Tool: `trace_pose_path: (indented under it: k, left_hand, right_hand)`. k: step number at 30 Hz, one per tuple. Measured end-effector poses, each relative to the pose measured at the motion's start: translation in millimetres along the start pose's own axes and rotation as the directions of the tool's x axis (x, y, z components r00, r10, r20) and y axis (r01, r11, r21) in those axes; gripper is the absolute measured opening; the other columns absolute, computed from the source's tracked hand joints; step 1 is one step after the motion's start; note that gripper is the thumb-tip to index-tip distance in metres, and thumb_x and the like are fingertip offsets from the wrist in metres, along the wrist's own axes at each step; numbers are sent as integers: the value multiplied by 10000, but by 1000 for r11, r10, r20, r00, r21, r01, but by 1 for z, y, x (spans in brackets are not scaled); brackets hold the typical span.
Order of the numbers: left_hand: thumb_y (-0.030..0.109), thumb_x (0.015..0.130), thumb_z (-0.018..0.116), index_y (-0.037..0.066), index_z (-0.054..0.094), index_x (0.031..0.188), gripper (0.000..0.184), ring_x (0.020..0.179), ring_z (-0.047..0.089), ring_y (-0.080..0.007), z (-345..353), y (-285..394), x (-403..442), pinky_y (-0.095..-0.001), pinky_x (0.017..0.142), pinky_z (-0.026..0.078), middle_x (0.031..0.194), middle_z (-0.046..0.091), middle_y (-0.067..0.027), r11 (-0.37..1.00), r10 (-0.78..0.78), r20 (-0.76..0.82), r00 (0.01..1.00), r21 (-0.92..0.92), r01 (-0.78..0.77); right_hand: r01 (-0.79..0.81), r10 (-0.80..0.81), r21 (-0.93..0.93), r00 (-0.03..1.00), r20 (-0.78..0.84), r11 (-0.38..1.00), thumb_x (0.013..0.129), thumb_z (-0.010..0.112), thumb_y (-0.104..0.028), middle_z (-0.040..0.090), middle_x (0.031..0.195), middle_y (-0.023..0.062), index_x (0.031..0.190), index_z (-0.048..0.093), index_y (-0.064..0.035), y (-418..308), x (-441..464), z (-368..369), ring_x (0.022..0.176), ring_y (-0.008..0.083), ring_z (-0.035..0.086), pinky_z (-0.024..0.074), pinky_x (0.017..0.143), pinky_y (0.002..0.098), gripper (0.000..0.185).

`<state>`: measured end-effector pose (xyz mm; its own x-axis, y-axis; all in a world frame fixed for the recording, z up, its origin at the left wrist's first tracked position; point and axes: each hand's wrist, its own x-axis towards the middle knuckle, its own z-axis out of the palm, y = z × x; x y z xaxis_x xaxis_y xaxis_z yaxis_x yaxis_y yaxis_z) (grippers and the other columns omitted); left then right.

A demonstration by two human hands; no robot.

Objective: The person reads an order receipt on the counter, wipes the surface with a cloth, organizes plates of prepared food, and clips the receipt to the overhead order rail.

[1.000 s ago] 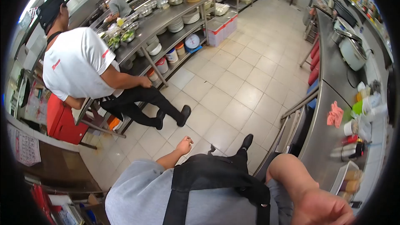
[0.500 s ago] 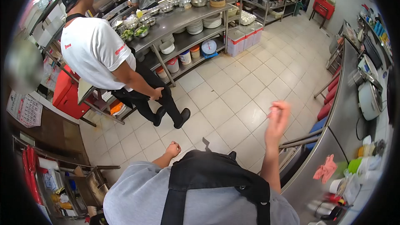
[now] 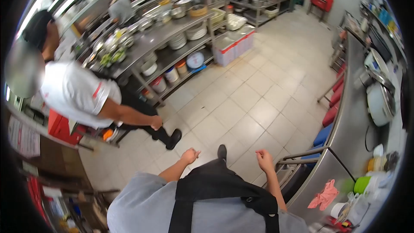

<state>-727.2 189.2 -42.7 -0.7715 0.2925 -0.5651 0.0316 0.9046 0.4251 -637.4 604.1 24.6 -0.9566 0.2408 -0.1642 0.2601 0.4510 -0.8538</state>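
My left hand (image 3: 190,155) hangs in front of my black apron (image 3: 215,185), its fingers loosely bent and a little apart, with nothing seen in it. On the other side, my right hand (image 3: 265,160) is held over the floor with its fingers partly bent, and I see no object in it either. Nearest to it is the edge of the steel counter (image 3: 336,157) on the right. One dark shoe (image 3: 222,152) of mine shows between the hands on the tiled floor (image 3: 254,97).
A co-worker in a white shirt (image 3: 77,90) stands at left beside a steel shelf table (image 3: 148,45) with bowls and plates. Lidded bins (image 3: 235,47) stand at its far end. Red stools (image 3: 332,114) and a pink cloth (image 3: 324,195) are at right.
My right hand has come down and inward; my left hand has shifted slightly right. My shoe has come into view. The co-worker and shelf table now appear farther left.
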Motion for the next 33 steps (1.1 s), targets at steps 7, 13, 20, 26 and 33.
trace_pose_path:
  k: [7,13,20,26,33]
  left_hand:
    - [523,881,471,74,655,1096,531,1104,549,-350,7,-40,124,-436,952,435,1159,588,-195,996,-21,13,1000,91,20]
    - [423,831,530,50,696,973,432,965,622,-351,-65,23,256,-445,853,479,1019,657,-196,976,39,256,966,198,-92]
    - [293,810,551,64,650,1036,336,1006,604,-334,-145,148,345,-421,877,472,1066,642,-183,989,140,-11,990,-52,-140]
    - [308,827,542,66,642,1056,348,1019,604,-328,-148,177,378,-414,883,472,1088,641,-169,976,199,-7,980,-85,-199]
    - [265,791,512,33,704,848,307,937,624,-369,-100,127,363,-443,837,489,981,657,-211,977,-206,16,978,54,205]
  right_hand:
    - [118,-113,-40,988,107,992,877,561,-179,667,868,155,986,644,-25,-40,131,2,795,265,645,505,727,359,206]
    - [-223,252,-134,930,267,966,853,600,-289,652,664,94,903,651,3,69,176,-15,591,218,623,486,581,352,301]
    - [-699,679,67,709,190,712,858,588,-250,635,663,114,885,634,24,190,151,-64,553,200,611,486,505,341,280]
    - [-707,692,-49,672,263,705,869,581,-247,636,675,116,885,628,16,225,210,-93,561,201,615,493,497,329,267]
    - [-636,601,0,730,326,772,881,573,-242,637,689,119,885,621,7,262,374,-178,569,203,619,501,488,316,254]
